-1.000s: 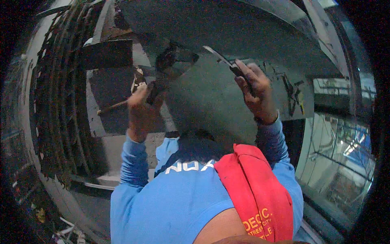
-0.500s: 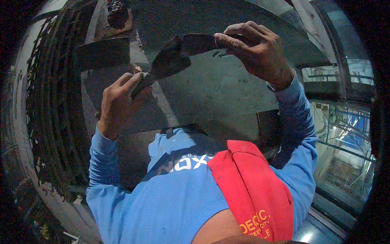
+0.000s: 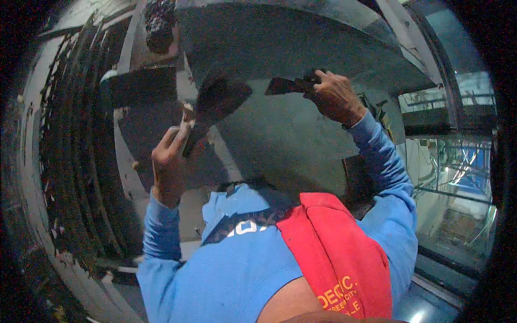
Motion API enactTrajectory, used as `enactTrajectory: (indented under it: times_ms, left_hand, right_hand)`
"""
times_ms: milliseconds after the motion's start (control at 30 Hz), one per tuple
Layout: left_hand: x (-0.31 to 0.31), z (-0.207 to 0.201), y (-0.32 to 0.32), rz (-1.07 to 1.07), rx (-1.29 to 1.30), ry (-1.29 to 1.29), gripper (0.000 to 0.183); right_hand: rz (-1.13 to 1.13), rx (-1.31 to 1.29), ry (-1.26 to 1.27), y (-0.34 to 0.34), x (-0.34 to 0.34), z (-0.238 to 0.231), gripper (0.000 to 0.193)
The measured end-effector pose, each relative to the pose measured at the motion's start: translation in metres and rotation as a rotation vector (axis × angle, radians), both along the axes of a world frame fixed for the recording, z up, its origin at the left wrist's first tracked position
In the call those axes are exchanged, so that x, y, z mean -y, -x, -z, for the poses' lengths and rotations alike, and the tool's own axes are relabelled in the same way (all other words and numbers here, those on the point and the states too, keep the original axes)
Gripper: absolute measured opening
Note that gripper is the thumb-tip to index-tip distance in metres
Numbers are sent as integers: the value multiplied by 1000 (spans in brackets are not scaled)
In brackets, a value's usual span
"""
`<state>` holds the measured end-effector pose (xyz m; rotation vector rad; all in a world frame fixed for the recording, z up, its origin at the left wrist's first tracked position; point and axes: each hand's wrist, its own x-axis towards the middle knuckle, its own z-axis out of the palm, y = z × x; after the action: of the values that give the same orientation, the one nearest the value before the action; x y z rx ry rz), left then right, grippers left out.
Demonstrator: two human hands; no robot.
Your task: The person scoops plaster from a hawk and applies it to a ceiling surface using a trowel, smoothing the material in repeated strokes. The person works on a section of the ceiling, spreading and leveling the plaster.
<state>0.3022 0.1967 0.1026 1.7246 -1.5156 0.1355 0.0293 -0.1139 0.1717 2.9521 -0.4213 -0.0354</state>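
Note:
My left hand (image 3: 168,167) is closed around the narrow end of a dark putty knife (image 3: 222,98). Its broad blade flares up and to the right, away from my fingers. My right hand (image 3: 335,97), higher and across from it, grips a smaller dark putty knife (image 3: 281,86), whose blade points left toward the larger one. A gap separates the two blades. Dim light and blur hide the handles and any material on the blades.
A grey concrete surface (image 3: 280,145) lies beyond my hands. Dark upright slats (image 3: 81,145) line the left side, and a dark box-like shape (image 3: 144,89) sits upper left. Window panes (image 3: 452,177) are at right. A red cloth (image 3: 339,242) hangs over my shoulder.
The two blades, which met or overlapped, are now apart. My left hand has moved down and slightly right; my right hand has dropped and turned, still holding the smaller knife.

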Motion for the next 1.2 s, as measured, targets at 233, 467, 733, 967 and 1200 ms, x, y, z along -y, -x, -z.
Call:
enactTrajectory:
  times_ms: [233,467,733,967,1200]
  left_hand:
    - [-35,36,9,-194,-19,-51,30]
    - [-55,37,13,-168,-166,-130,31]
    - [-55,41,7,-239,-128,-113,29]
    - [-52,51,8,-224,-144,-121,29]
    - [-56,52,8,-215,-156,-170,32]
  right_hand:
    - [543,998,-942,-36,-5,42,36]
    - [548,1168,-967,-91,-16,51,38]
    - [324,1243,-612,-102,-14,55,34]
    - [539,1371,-1047,-113,-13,38,33]
    - [412,1547,-917,-135,-6,66,35]
